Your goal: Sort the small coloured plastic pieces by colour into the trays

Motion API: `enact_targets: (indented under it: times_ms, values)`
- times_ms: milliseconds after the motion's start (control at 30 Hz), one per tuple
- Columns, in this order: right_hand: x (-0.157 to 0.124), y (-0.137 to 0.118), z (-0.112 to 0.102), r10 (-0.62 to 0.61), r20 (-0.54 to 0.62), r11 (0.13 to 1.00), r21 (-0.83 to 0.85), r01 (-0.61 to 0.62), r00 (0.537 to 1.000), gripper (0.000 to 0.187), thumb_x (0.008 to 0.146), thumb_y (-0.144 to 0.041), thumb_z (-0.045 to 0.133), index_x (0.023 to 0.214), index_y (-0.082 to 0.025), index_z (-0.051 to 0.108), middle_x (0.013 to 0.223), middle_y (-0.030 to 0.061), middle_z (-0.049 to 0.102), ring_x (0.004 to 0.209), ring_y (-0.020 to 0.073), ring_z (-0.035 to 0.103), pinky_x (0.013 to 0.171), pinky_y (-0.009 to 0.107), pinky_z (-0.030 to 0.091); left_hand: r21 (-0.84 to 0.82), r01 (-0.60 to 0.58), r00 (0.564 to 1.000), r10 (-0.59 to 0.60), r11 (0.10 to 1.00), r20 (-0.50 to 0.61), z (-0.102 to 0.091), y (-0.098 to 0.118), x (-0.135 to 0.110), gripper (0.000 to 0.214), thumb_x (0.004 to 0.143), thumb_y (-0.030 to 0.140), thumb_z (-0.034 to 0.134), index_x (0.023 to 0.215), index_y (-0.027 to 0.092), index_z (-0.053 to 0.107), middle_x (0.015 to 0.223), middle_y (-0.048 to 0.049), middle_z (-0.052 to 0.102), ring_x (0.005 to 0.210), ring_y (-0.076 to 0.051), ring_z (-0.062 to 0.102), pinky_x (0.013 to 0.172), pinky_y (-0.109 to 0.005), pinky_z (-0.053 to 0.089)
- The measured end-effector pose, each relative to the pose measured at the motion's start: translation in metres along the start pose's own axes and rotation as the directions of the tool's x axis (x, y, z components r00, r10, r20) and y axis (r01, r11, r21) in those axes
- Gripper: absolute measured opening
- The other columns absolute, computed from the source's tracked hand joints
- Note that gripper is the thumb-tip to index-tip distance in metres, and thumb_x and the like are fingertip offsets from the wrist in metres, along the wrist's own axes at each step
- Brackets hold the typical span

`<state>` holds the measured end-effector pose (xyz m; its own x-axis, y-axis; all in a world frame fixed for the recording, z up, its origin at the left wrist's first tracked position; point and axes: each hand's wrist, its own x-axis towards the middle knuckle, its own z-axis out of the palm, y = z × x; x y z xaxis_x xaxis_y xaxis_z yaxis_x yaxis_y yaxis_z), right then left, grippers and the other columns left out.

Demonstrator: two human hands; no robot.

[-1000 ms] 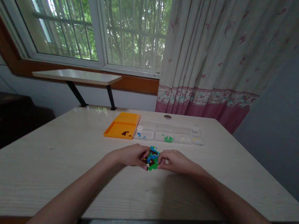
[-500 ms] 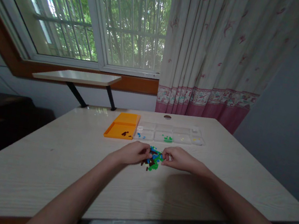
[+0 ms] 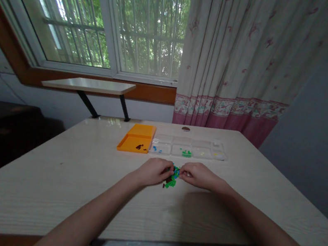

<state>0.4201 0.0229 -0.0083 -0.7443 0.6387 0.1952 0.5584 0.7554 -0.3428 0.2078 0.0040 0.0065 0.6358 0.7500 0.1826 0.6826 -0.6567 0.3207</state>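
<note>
A small heap of green, blue and brown plastic pieces (image 3: 170,182), like tiny building bricks, lies on the table between my hands. My left hand (image 3: 154,171) reaches into its left side, fingers drawn together and covering part of the heap. At the upper right edge of the heap, my right hand (image 3: 197,175) has its fingertips pinched. Whatever either hand holds is too small or too hidden to make out. The fingertips of both hands are close together over the heap.
Beyond the hands stands an orange tray (image 3: 127,142) with a few brown pieces. Beside it is a clear compartment tray (image 3: 171,149) with blue, green and yellow pieces. A dark oval spot (image 3: 185,129) marks the far table edge. A raised shelf (image 3: 94,85) stands back left.
My left hand has slid right over the heap, nearer my right hand, and covers more of the pieces. My right hand stays nearly in place, still pinched. The camera view has shifted slightly.
</note>
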Motion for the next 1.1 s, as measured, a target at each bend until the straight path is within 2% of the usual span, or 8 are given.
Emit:
enact_targets:
  times_ms: [133, 300, 500, 600, 767, 900, 1100]
  values:
    - [0.003, -0.003, 0.005, 0.051, -0.038, 0.986, 0.162, -0.045, 0.998, 0.02, 0.083, -0.031, 0.047, 0.086, -0.017, 0.061, 0.073, 0.002, 0.061, 0.064, 0.0118, 0.053, 0.059, 0.02, 0.037, -0.045, 0.002, 0.999, -0.004, 0.999, -0.032, 0.004, 0.002, 0.0, 0.02, 0.079, 0.032, 0.052, 0.092, 0.02, 0.059, 0.064, 0.0021, 0.058, 0.056, -0.009, 0.049, 0.054, -0.018, 0.032]
    - [0.007, -0.004, 0.015, 0.133, -0.065, 0.883, 0.461, -0.089, 0.989, 0.028, 0.083, -0.039, 0.046, 0.083, -0.014, 0.059, 0.067, 0.0006, 0.056, 0.06, 0.0101, 0.05, 0.055, 0.019, 0.036, -0.064, 0.0, 0.997, -0.006, 0.998, -0.079, 0.007, 0.002, 0.001, 0.02, 0.079, 0.034, 0.052, 0.088, 0.019, 0.06, 0.063, 0.0024, 0.056, 0.056, -0.009, 0.048, 0.052, -0.017, 0.032]
    - [0.009, -0.004, 0.02, 0.191, -0.081, 0.785, 0.612, -0.102, 0.978, 0.032, 0.083, -0.043, 0.045, 0.079, -0.013, 0.056, 0.063, -0.0009, 0.051, 0.056, 0.009, 0.045, 0.051, 0.019, 0.035, -0.123, 0.024, 0.988, -0.042, 0.992, -0.145, 0.009, 0.001, 0.001, 0.018, 0.079, 0.033, 0.052, 0.086, 0.018, 0.061, 0.06, 0.0029, 0.052, 0.053, -0.008, 0.045, 0.05, -0.018, 0.03]
    - [0.008, -0.004, 0.017, 0.195, -0.157, 0.835, 0.545, -0.08, 0.968, 0.03, 0.084, -0.041, 0.044, 0.081, -0.014, 0.057, 0.062, -0.0015, 0.051, 0.055, 0.0089, 0.044, 0.05, 0.019, 0.034, -0.194, 0.044, 0.98, -0.08, 0.98, -0.181, 0.01, 0.0, 0.003, 0.019, 0.078, 0.033, 0.053, 0.084, 0.017, 0.062, 0.056, 0.0041, 0.048, 0.052, -0.008, 0.043, 0.05, -0.017, 0.03]
    - [0.005, -0.003, 0.012, 0.106, -0.312, 0.958, 0.286, -0.013, 0.944, 0.022, 0.08, -0.036, 0.053, 0.088, -0.017, 0.061, 0.068, -0.0004, 0.056, 0.057, 0.0096, 0.047, 0.053, 0.02, 0.035, -0.299, 0.076, 0.967, -0.144, 0.951, -0.212, 0.011, -0.004, 0.005, 0.02, 0.076, 0.035, 0.056, 0.081, 0.017, 0.063, 0.052, 0.0062, 0.041, 0.049, -0.007, 0.04, 0.048, -0.017, 0.029]
    - [0.005, -0.001, 0.012, 0.027, -0.361, 0.986, 0.161, 0.034, 0.932, 0.018, 0.08, -0.033, 0.055, 0.088, -0.019, 0.062, 0.075, 0.0015, 0.06, 0.065, 0.0113, 0.052, 0.061, 0.021, 0.039, -0.352, 0.063, 0.969, -0.142, 0.934, -0.204, 0.012, -0.004, 0.006, 0.022, 0.076, 0.036, 0.056, 0.082, 0.016, 0.063, 0.05, 0.0067, 0.04, 0.049, -0.007, 0.038, 0.048, -0.016, 0.028]
    - [0.003, -0.001, 0.012, -0.029, -0.403, 0.996, 0.064, 0.06, 0.915, 0.015, 0.08, -0.03, 0.055, 0.088, -0.02, 0.062, 0.075, 0.0015, 0.061, 0.065, 0.0115, 0.055, 0.062, 0.021, 0.04, -0.373, 0.053, 0.969, -0.138, 0.926, -0.204, 0.013, -0.004, 0.006, 0.023, 0.076, 0.036, 0.056, 0.084, 0.016, 0.062, 0.051, 0.0069, 0.039, 0.049, -0.007, 0.037, 0.048, -0.016, 0.028]
